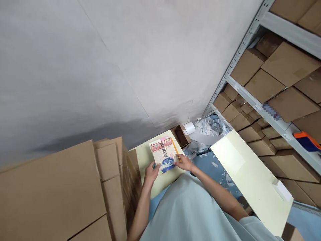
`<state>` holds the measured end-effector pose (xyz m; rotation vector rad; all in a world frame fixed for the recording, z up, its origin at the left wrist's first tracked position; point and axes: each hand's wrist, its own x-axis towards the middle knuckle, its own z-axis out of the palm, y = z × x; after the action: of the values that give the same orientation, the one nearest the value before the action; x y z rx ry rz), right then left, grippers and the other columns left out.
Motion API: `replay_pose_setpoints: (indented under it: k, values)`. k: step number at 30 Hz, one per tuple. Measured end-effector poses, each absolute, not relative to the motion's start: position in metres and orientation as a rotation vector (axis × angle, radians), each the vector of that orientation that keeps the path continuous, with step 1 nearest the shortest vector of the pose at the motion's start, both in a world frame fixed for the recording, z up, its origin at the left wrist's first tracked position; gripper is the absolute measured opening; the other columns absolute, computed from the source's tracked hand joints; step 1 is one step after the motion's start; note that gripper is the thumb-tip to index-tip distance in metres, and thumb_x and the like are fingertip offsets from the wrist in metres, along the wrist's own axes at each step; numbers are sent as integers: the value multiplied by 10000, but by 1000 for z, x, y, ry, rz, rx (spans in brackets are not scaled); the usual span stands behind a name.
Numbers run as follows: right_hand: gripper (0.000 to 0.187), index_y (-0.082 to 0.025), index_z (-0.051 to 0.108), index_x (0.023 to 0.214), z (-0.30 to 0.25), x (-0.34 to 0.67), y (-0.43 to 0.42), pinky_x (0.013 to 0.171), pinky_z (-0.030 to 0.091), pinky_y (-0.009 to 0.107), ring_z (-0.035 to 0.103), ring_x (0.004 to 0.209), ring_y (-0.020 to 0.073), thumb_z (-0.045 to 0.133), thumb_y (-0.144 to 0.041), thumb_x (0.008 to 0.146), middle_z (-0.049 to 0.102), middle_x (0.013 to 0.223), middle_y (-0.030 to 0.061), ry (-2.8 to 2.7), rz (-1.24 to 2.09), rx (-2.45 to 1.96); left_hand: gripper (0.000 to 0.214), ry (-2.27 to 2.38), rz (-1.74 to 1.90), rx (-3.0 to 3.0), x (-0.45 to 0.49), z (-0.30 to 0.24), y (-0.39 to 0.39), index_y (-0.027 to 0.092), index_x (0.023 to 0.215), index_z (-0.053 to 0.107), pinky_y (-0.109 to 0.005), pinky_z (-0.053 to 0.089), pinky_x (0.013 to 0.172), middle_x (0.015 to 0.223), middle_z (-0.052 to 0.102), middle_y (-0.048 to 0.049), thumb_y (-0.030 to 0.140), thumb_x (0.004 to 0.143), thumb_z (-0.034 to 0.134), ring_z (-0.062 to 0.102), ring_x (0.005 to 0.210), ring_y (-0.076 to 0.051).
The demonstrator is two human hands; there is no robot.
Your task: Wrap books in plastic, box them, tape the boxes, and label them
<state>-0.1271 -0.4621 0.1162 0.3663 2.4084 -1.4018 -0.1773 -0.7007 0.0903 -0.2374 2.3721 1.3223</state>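
Between my two hands is a book (164,152) with a white, pink and blue illustrated cover and dark vertical characters; an orange edge shows along its right side. My left hand (151,172) grips its lower left edge, with the thumb on the front. On the lower right edge my right hand (184,163) is closed in the same manner, its thumb toward the cover. The book is over a pale yellow table (141,150); whether it touches the tabletop I cannot tell.
Stacked cardboard boxes (50,190) rise close on my left. An open carton (181,135) and a white roll (189,128) stand beyond the table, near crumpled paper (212,125). To the right are a second pale table (250,180) and a metal shelf (273,117) full of boxes.
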Motion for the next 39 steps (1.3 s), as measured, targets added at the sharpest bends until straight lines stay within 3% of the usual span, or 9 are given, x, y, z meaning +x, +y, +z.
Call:
replay_pose_setpoints:
  k: [7,11,16,20,26,31,39]
  values:
    - [758,-247,711,1358,118,-93,-471,1062,588,510,681,1294,352,888,-655,744,698,1453,131,2154,-1890,568,429,2271,1494,-273,-167,116,-689,200,1229,607,-393,642,853,1061,819,-138,455,885,642,806,978,-280]
    - [796,-228,750,1263,126,-57,-451,1104,553,530,714,1222,343,911,-731,667,730,1399,141,1980,-2147,720,539,2052,1705,-208,-161,144,-658,210,1136,607,-400,626,908,1074,813,-136,572,773,773,789,1051,-297]
    - [793,-227,729,1276,151,13,-391,1089,551,523,708,1218,326,908,-722,683,748,1341,137,1864,-2442,1100,698,1772,1709,-63,-146,192,-575,206,1118,668,-427,570,1032,1139,806,-134,608,610,928,744,1180,-329]
    - [762,-222,717,1301,184,74,-331,1101,545,492,703,1248,314,893,-698,733,753,1343,137,1784,-2624,1388,686,1584,1599,159,-116,233,-495,218,1153,675,-415,558,1048,1181,798,-126,597,643,935,727,1206,-315]
    - [602,-213,764,1224,223,152,-253,1070,554,459,766,1083,274,866,-642,814,817,1180,102,1779,-2868,1454,636,1403,1373,398,-58,267,-386,208,1158,660,-356,590,911,1128,804,-120,587,716,915,760,1069,-278]
    - [595,-213,776,1175,227,216,-188,1021,576,436,768,1026,262,880,-653,788,823,1132,97,1855,-2943,1655,612,1503,1246,512,-14,267,-294,190,1031,723,-316,581,821,1040,800,-113,652,675,908,742,988,-260]
    - [570,-229,752,1203,229,282,-116,968,584,391,748,1029,247,851,-647,829,808,1083,80,1917,-2959,1780,598,1598,1152,658,43,285,-193,205,972,739,-332,575,863,969,758,-87,679,647,902,705,963,-249]
